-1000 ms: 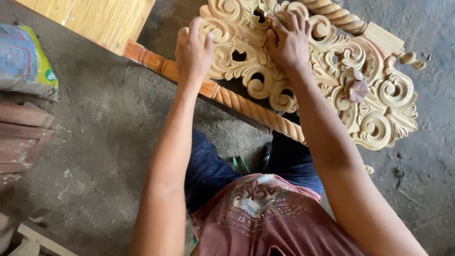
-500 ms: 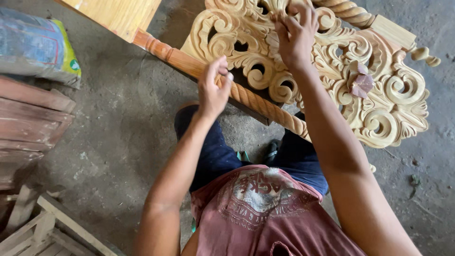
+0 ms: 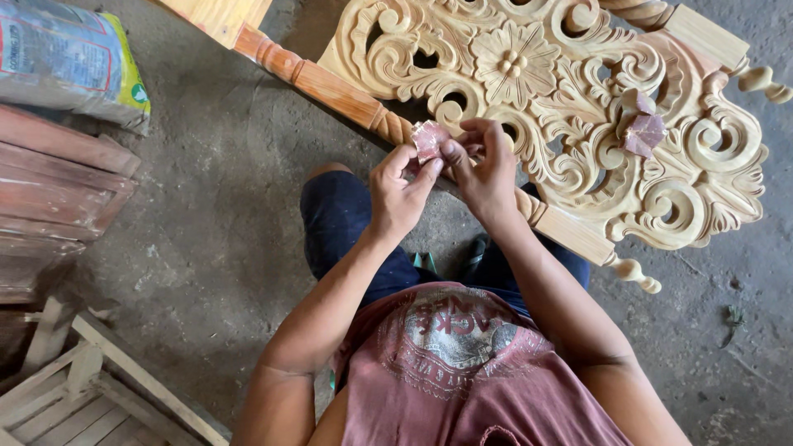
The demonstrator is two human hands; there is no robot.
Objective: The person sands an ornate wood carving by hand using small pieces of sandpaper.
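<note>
A small sandpaper (image 3: 428, 139) scrap, thin, light and bendy, is pinched between left hand (image 3: 398, 196) and right hand (image 3: 487, 175), at 12 o'clock. Edges are best held.

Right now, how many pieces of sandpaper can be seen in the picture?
2. One sandpaper piece is pinched between the left hand and right hand. The other piece lies on the carved wooden panel, toward its right side. More may be hidden underneath.
</note>
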